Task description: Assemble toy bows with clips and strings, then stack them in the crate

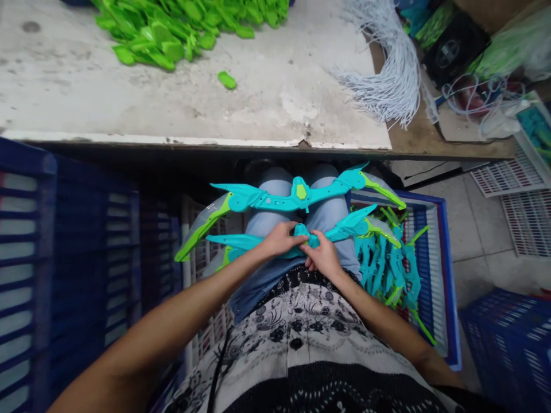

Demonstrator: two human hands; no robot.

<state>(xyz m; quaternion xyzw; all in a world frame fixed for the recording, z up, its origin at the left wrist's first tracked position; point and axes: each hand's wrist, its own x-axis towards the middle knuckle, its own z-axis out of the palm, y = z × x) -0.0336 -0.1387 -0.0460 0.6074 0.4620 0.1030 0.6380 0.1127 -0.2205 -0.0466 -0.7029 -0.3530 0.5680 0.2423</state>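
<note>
Two teal toy bows with lime-green tips lie across my lap. The far bow (275, 199) rests on my knees, with a green piece at its middle. The near bow (344, 229) is gripped at its centre by both hands. My left hand (279, 240) closes on the grip from the left. From the right, my right hand (322, 255) pinches the same centre part, and its fingers meet the left hand's.
A worn white table (172, 109) stands ahead, with a heap of green plastic parts (181, 26), one loose green piece (227, 80) and a bundle of white cords (394, 69). A blue crate (441, 275) at my right holds more teal bow parts. Dark blue crates (64, 258) stand left.
</note>
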